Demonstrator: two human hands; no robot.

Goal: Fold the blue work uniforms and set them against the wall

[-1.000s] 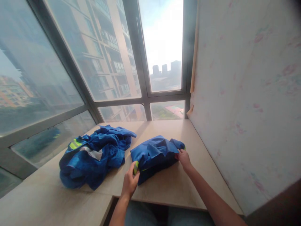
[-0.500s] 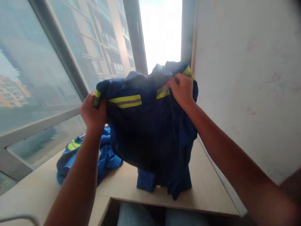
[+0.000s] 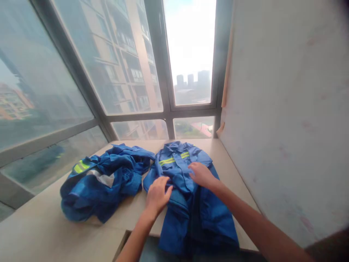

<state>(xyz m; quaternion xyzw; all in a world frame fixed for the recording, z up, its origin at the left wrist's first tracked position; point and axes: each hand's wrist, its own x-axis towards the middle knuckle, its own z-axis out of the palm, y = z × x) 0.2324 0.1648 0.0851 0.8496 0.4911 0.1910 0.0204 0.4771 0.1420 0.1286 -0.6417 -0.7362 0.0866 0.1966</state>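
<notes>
- Blue jacket (image 3: 178, 173): spread front up on the tabletop (image 3: 46, 233), collar near the far edge, lower end reaching over the near edge.
- Left hand (image 3: 158, 194): at the jacket's left side, fingers released, loosely curved.
- Right hand (image 3: 201, 174): over the jacket's right half, fingers released; I cannot tell whether either hand touches cloth.
- Crumpled blue garment (image 3: 122, 174): just left of the jacket, towards the tabletop's far left corner.

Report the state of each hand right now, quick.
Left hand: open, at the blue cloth garment with yellow-green stripes; contact cannot be told.
Right hand: open, over the same garment, no grip visible.
</notes>
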